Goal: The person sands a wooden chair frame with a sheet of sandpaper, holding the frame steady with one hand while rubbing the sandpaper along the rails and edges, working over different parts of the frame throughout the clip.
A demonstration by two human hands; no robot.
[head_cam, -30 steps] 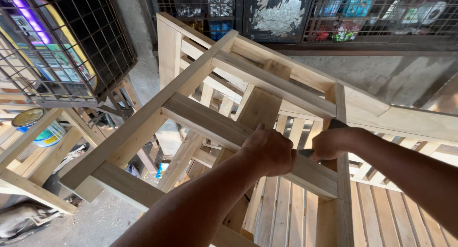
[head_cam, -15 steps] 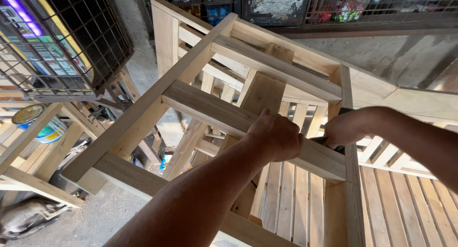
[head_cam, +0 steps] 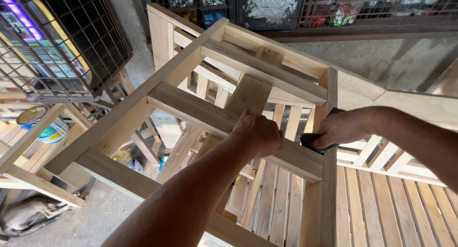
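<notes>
A bare wooden frame [head_cam: 133,113] of rails and crossbars stands in front of me. My left hand [head_cam: 260,132] is closed over the middle crossbar [head_cam: 191,108], gripping it from above. My right hand [head_cam: 341,128] grips a dark block-shaped tool [head_cam: 310,141] pressed against the same crossbar near the frame's right upright [head_cam: 329,166]. Most of the tool is hidden by my fingers.
Slatted wooden panels [head_cam: 381,199] lie below and to the right. More wooden frames [head_cam: 28,147] stand at the left with a paint can [head_cam: 40,123] on them and another can [head_cam: 125,159] lower down. A wire cage [head_cam: 62,42] hangs upper left; a concrete wall is behind.
My view has shifted slightly and both hands have slid a little along the crossbar; the right hand with the tool sits lower against the bar's end.
</notes>
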